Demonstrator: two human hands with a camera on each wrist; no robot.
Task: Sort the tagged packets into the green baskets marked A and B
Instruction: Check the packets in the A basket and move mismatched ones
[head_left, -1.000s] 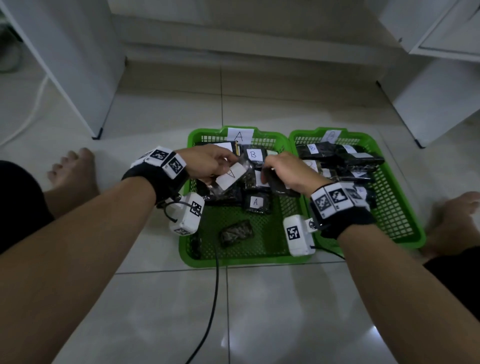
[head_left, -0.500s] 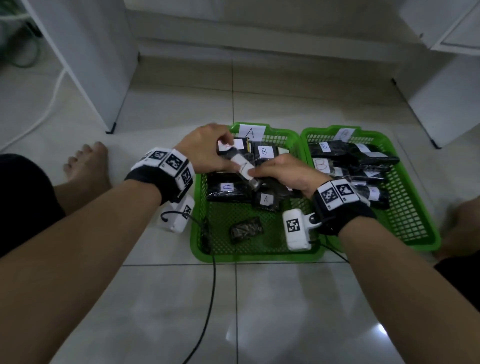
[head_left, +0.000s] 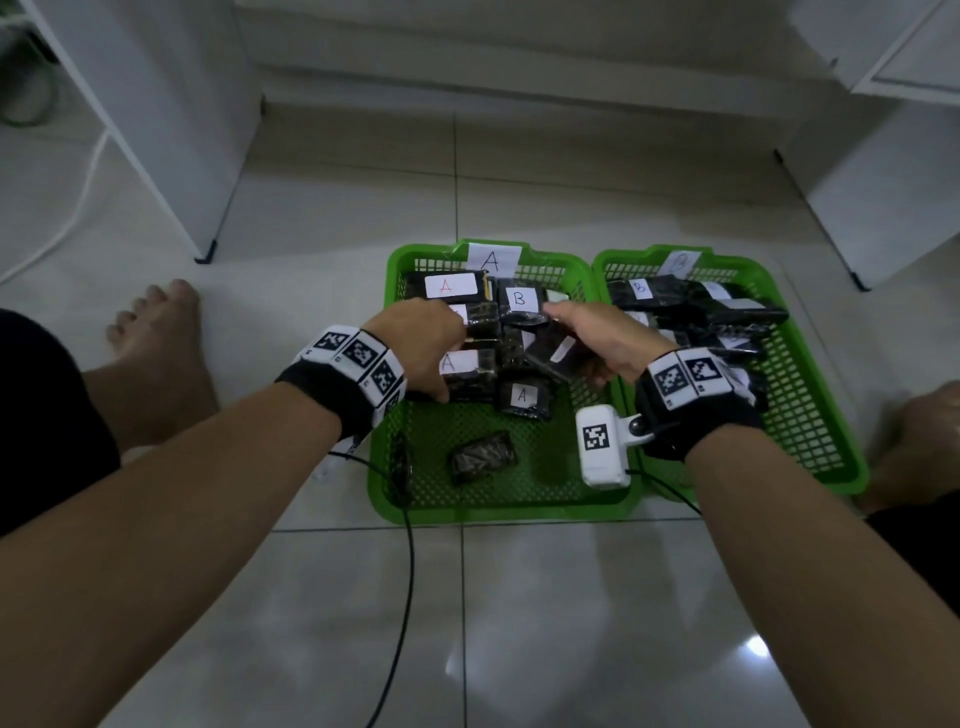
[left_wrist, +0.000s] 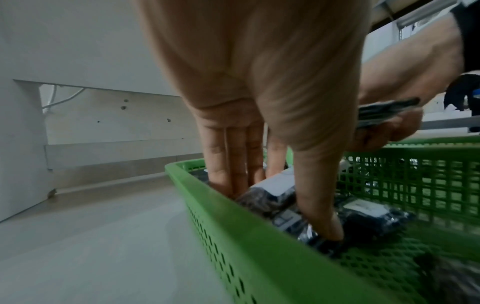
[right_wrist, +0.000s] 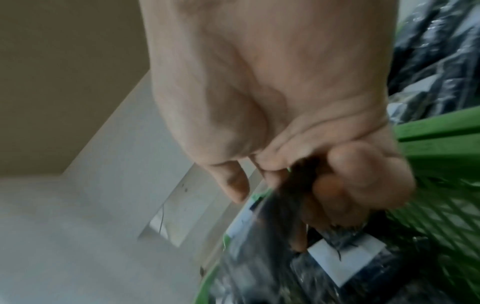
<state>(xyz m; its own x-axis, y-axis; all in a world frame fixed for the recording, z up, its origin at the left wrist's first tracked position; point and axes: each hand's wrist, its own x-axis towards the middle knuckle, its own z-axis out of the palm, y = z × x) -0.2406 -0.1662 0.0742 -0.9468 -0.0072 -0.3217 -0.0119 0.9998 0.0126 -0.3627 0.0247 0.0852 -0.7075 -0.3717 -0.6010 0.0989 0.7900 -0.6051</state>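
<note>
Two hands work over basket A (head_left: 498, 512): the left hand (head_left: 415, 343) pinches an A-tagged packet (head_left: 467, 371) lying inside it, the right hand (head_left: 605, 338) grips a dark packet (head_left: 550, 358) held just above. Its tag is turned and unreadable, so a hasty drop could put it in basket B (head_left: 852, 480) wrongly.

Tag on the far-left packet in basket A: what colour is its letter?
Red, on a white tag; the head view shows it best.

The head camera looks down on the left basket (head_left: 498, 512) from its near side. The left wrist camera sits low outside its left wall, the right close over its right rim. All share its packets (head_left: 522, 397).
</note>
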